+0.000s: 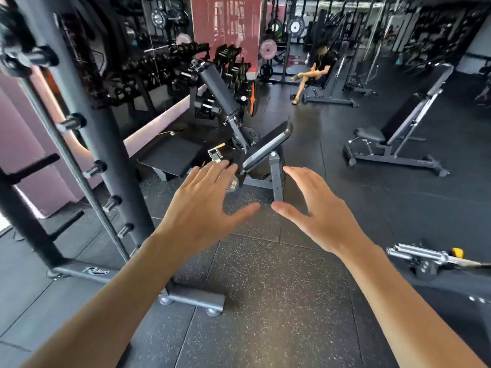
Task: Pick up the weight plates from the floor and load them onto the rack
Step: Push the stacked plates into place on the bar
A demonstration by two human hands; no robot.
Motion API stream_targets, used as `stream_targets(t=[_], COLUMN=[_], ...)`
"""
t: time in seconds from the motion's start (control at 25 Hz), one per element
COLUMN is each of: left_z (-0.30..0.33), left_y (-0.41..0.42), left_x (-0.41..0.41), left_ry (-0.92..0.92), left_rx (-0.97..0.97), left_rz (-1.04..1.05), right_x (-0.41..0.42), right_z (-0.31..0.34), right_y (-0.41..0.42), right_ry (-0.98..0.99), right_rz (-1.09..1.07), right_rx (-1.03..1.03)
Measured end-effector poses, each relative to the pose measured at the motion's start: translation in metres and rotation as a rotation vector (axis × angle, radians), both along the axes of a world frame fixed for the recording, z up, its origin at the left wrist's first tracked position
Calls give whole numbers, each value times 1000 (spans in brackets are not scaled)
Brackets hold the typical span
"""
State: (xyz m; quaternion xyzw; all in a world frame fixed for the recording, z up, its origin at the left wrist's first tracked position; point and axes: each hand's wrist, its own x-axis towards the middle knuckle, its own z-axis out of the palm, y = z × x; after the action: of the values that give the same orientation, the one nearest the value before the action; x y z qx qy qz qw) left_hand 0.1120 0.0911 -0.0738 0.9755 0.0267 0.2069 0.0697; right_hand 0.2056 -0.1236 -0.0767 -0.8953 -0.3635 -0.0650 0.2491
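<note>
Both my arms reach forward over the speckled rubber floor. My left hand point(204, 205) is spread with straight fingers and holds nothing. My right hand point(316, 208) is spread the same way, its thumb tip close to the left thumb. A grey rack upright point(111, 166) with several short pegs stands at the left, its base foot point(191, 297) bolted to the floor below my left forearm. No weight plate lies on the floor near my hands. A small dark plate point(425, 270) sits on a chrome bar end point(422, 254) at the right edge.
A low preacher-style bench point(268, 147) stands just beyond my hands. An incline bench point(406, 126) is at the right. Dumbbell racks point(170, 65) line the mirrored left wall. A person point(316, 70) sits on a bench far back. Plates point(268, 49) hang on distant racks.
</note>
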Motion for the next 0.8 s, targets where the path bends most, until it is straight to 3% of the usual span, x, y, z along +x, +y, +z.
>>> stream_targets(t=[0.36,0.8], left_z=[22,0], left_y=[-21,81], left_x=[192,332], left_ry=[-44,-81], left_rx=[-9,26], left_rz=[215,519], right_x=[233,426], right_z=[32,15], right_y=[-1,147], right_ry=[-46,-96], right_rz=[227,526], right_rx=[-42,7])
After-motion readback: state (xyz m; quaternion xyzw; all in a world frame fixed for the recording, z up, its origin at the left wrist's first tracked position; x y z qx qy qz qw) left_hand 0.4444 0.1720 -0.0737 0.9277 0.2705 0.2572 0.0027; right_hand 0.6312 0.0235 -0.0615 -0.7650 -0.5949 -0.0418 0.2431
